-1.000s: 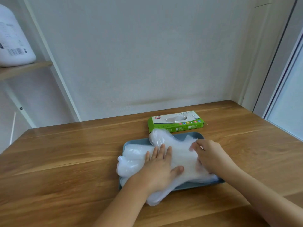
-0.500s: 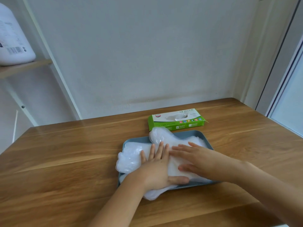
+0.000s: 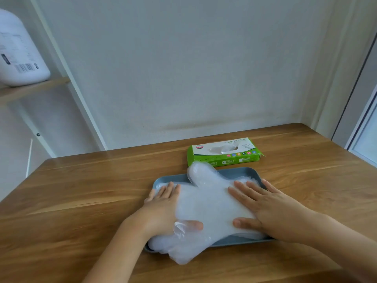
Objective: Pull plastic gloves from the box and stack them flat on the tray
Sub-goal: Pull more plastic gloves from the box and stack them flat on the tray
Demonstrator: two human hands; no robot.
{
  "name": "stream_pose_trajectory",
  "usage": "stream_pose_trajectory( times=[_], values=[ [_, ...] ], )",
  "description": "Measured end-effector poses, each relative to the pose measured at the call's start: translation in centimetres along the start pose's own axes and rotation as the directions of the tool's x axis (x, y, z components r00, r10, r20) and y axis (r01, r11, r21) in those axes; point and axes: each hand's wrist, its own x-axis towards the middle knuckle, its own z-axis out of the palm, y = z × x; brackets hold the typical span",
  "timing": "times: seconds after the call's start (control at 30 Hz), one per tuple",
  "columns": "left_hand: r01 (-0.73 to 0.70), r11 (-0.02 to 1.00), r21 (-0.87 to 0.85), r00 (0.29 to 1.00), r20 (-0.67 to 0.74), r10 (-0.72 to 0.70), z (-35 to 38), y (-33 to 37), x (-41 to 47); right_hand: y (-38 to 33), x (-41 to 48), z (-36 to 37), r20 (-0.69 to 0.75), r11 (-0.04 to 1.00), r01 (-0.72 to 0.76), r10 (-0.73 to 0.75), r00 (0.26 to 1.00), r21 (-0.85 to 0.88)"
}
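A stack of clear plastic gloves (image 3: 206, 203) lies on a grey-blue tray (image 3: 240, 171) in the middle of the wooden table. One glove thumb sticks out over the tray's far rim and fingers hang over its near rim. My left hand (image 3: 163, 209) lies flat on the stack's left part, fingers spread. My right hand (image 3: 271, 209) presses flat on its right part. Neither hand grips anything. The green and white glove box (image 3: 224, 152) lies just behind the tray, with a glove showing in its top slot.
The wooden table (image 3: 81, 201) meets the wall at its far edge. A white jug (image 3: 18, 56) stands on a wooden shelf (image 3: 34, 88) at the upper left. A door frame (image 3: 359, 99) runs down the right side.
My left hand has slid left across the stack and my right hand has slid right, both flat with fingers spread. The stack lies flatter.
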Motion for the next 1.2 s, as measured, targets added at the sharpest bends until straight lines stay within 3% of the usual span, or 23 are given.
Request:
stream_pose_trajectory(
  times=[0.23,0.43,0.53,0.6,0.67,0.73,0.83,1.03,1.2],
  values=[
    [0.001,0.976,0.219,0.996,0.088,-0.021,-2.0,-1.0,-0.6,1.1,0.0,-0.8,0.1,0.999,-0.032,0.033,0.994,-0.019],
    [-0.011,0.981,0.192,0.986,0.168,-0.022,-4.8,-2.6,-1.3,2.7,0.0,-5.2,0.205,0.974,-0.039,-0.007,0.979,0.223],
    [-0.013,0.999,0.042,0.998,0.067,0.01,-6.5,-2.7,-1.4,3.5,1.3,-7.4,0.101,0.967,-0.028,0.002,0.995,0.253],
    [-0.042,0.999,-0.033,0.995,-0.087,0.039,-7.6,-2.6,-0.8,4.6,3.4,-8.2,-0.079,0.948,0.005,0.021,0.997,0.319],
    [-0.092,0.99,-0.111,0.971,-0.228,0.065,-8.4,-2.2,0.6,6.1,6.2,-8.2,-0.3,0.91,0.08,0.051,0.952,0.407],
    [-0.156,0.964,-0.217,0.948,-0.308,0.084,-8.8,-1.4,2.7,7.0,9.0,-7.9,-0.42,0.879,0.133,0.081,0.904,0.457],
    [-0.232,0.931,-0.281,0.931,-0.342,0.129,-8.9,-0.1,6.7,7.7,12.6,-7.1,-0.448,0.895,0.126,0.089,0.89,0.428],
    [-0.25,0.911,-0.328,0.934,-0.331,0.137,-8.1,1.3,11.7,8.4,15.5,-4.6,-0.345,0.89,0.078,0.091,0.934,0.449],
    [-0.239,0.895,-0.378,0.96,-0.229,0.159,-7.7,1.1,13.3,8.3,16.2,-3.5,-0.443,0.859,0.09,0.167,0.881,0.503]
  ],
)
